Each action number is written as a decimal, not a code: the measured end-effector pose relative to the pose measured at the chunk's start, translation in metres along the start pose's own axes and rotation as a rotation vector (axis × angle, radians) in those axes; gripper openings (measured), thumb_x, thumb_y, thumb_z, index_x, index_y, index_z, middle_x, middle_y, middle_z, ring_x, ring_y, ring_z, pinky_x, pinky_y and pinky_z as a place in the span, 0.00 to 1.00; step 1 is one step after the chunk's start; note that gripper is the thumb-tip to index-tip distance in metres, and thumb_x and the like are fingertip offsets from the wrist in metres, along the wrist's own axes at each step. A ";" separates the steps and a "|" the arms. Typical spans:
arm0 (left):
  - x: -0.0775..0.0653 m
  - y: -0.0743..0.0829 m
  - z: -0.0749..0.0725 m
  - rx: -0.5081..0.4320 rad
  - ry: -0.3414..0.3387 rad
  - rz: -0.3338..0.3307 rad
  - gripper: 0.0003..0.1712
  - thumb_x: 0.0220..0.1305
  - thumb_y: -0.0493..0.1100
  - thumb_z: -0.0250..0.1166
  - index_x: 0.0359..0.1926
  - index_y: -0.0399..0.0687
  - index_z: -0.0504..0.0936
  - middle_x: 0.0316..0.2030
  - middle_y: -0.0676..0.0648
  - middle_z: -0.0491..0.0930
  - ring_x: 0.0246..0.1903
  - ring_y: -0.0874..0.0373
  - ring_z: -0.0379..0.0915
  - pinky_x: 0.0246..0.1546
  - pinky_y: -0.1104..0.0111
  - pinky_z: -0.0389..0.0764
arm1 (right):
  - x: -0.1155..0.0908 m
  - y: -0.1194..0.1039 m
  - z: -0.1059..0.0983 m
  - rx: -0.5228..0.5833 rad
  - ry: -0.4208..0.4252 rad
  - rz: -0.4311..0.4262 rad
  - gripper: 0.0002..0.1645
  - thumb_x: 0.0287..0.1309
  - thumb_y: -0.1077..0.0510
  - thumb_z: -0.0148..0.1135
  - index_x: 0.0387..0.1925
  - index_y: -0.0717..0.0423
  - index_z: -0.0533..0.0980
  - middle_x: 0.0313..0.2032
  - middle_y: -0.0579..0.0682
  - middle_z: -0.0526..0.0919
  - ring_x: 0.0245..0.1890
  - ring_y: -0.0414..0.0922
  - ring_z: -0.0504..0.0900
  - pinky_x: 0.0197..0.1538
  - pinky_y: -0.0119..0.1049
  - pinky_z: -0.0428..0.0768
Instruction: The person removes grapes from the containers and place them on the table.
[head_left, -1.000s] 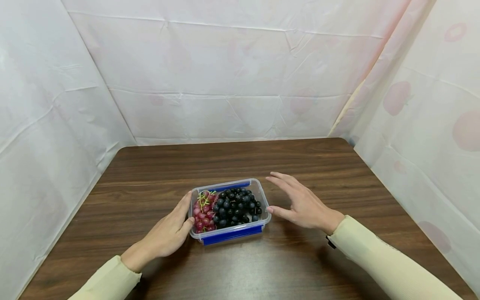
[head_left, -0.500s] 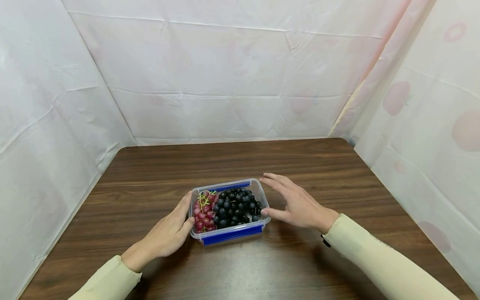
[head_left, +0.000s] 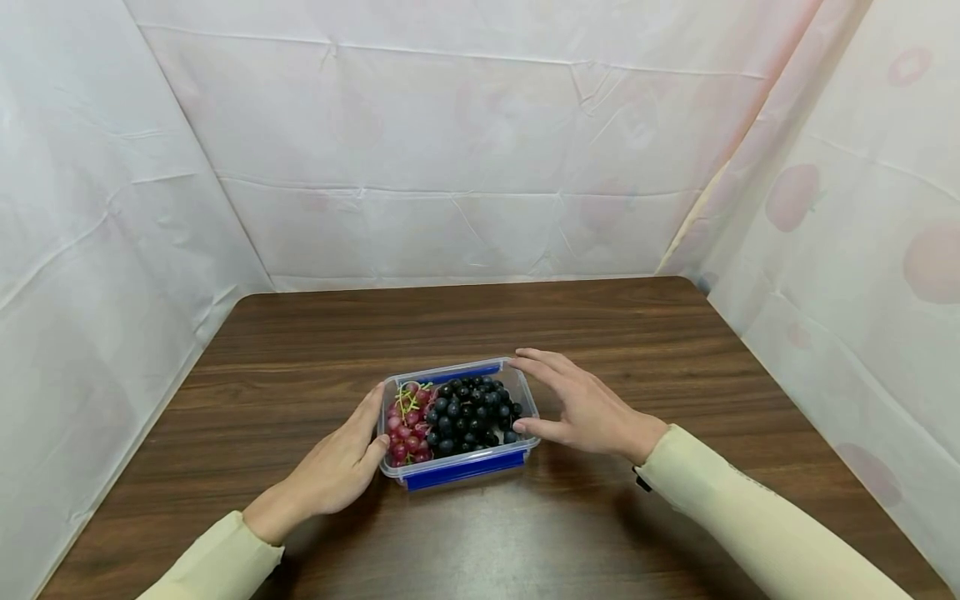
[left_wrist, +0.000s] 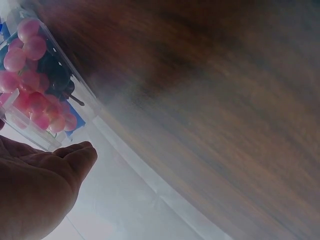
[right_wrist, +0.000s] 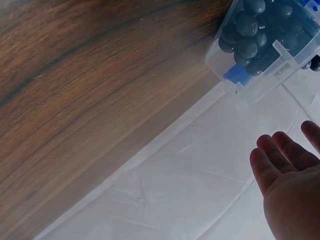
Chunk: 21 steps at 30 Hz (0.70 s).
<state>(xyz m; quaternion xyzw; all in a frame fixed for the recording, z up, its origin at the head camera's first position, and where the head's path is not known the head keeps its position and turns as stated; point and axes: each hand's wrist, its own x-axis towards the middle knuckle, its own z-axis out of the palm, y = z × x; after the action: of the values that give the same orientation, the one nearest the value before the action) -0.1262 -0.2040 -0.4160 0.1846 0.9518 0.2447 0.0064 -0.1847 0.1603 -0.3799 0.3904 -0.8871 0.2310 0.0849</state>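
Observation:
A clear plastic food container [head_left: 465, 472] with blue clips sits lidless on the table, slightly turned. Red grapes [head_left: 402, 431] with green stems fill its left end, and black grapes [head_left: 467, 412] lie in its middle and right. My left hand [head_left: 335, 467] rests against the container's left end, fingers extended along that side and thumb near the front corner. Around the right end, my right hand [head_left: 588, 408] is spread, thumb and fingers apart. In the right wrist view its fingers [right_wrist: 297, 152] are extended, with a gap between them and the container's clear wall [right_wrist: 265, 82].
A dark wood-grain table [head_left: 480, 321] carries the container near its middle. White sheeting [head_left: 450, 150] stands behind the table, and printed sheeting [head_left: 847, 225] borders its right side.
My right hand has moved leftward, closer to the container's right end. The left hand and the container have stayed in place.

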 end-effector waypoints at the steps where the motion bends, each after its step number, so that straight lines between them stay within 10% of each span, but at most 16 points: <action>1: 0.000 0.000 0.000 0.000 0.000 0.000 0.39 0.74 0.53 0.42 0.75 0.57 0.31 0.75 0.51 0.35 0.71 0.53 0.43 0.67 0.52 0.57 | 0.001 0.000 0.000 -0.002 0.002 -0.005 0.47 0.54 0.31 0.59 0.72 0.28 0.52 0.71 0.40 0.56 0.69 0.37 0.56 0.62 0.46 0.69; 21: 0.001 0.000 0.001 0.004 0.005 0.003 0.38 0.74 0.52 0.43 0.76 0.52 0.34 0.75 0.50 0.36 0.71 0.53 0.44 0.66 0.52 0.58 | 0.010 -0.003 0.002 -0.019 -0.025 -0.081 0.45 0.56 0.36 0.62 0.71 0.31 0.54 0.69 0.45 0.62 0.68 0.37 0.59 0.63 0.44 0.69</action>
<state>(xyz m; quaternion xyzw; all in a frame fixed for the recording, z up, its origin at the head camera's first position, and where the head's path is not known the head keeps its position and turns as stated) -0.1272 -0.2033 -0.4163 0.1853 0.9521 0.2432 0.0035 -0.1892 0.1505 -0.3772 0.4282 -0.8737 0.2139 0.0868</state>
